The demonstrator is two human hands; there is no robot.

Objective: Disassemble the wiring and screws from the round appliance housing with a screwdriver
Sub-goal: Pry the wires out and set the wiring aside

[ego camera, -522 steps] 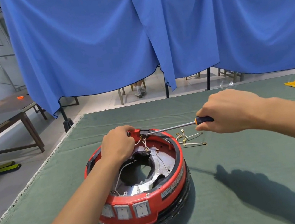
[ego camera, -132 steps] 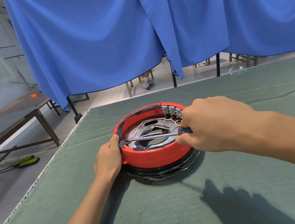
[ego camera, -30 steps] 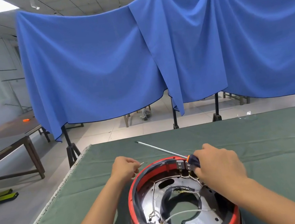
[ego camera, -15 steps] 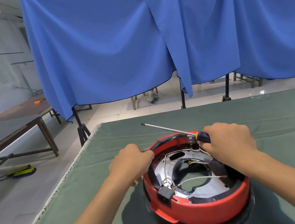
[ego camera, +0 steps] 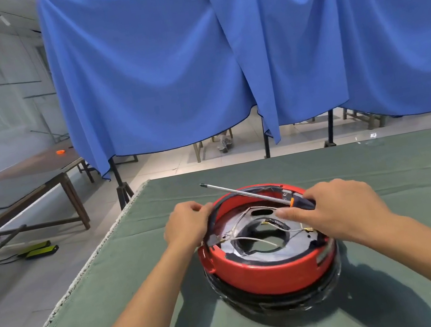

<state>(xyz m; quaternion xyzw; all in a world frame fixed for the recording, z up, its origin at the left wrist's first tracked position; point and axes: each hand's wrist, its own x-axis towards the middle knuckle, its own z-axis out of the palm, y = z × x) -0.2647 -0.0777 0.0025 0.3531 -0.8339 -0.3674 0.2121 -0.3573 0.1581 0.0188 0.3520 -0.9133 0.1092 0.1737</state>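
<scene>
Left hand [ego camera: 188,225] grips the red housing [ego camera: 267,269] rim at nine o'clock; right hand [ego camera: 329,209] pinches the screwdriver [ego camera: 245,193]. Steady the housing before reseating the tip.

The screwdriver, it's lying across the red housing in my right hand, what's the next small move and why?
Probably swing the screwdriver tip down into the housing. Its shaft points away over the far rim, touching no screw, while wires remain strung across the metal plate inside. The left hand already grips the rim; the right hand holds the handle.
</scene>
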